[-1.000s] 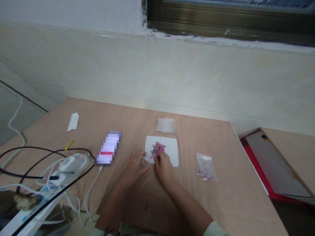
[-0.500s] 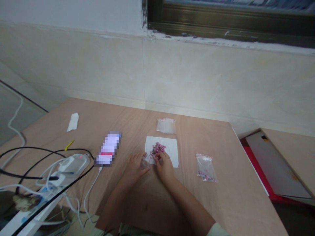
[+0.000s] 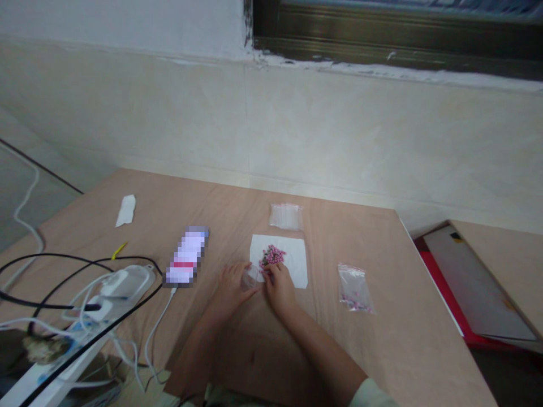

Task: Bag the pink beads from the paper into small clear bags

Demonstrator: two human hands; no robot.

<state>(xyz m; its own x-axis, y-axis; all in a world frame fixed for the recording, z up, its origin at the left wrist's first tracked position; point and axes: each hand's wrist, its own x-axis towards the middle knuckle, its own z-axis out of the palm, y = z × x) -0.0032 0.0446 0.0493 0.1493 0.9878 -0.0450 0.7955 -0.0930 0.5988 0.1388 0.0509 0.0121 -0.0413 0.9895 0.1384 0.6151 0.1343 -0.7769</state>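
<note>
Tiled wall (image 3: 127, 118) below a dark window frame (image 3: 394, 28) backs a plywood table (image 3: 382, 345); the work sits midway along the table, toward the near edge. Left hand (image 3: 232, 291) is closed on a small clear plastic bag (image 3: 250, 277), pinched at the thumb side; the bag's mouth cannot be made out. Right hand (image 3: 280, 288) has its fingertips (image 3: 268, 271) bunched at the lower edge of a heap of pink beads (image 3: 272, 255); whether they grip any beads cannot be told. The two hands are just beside each other, and the bag lies close to the heap.

Beads are judged light, hard and smooth, apt to roll and scatter; small pinches between fingertips would suit them best. The thin bag is judged soft and slippery, best held near its opening. Beads appear glossy pink, with some darker specks among them; they rest on a white paper sheet (image 3: 278, 260), in its upper half.

Beyond the sheet, toward the far edge, lies a flat clear bag (image 3: 286, 217); toward the right edge lies a zip bag (image 3: 354, 288) with a few pink beads at its bottom. Left of the sheet lie a pixelated phone (image 3: 186, 254), a white paper scrap (image 3: 125, 210), a yellow stub (image 3: 119, 250) and a white power strip (image 3: 127, 282) with tangled cables (image 3: 63, 271).
</note>
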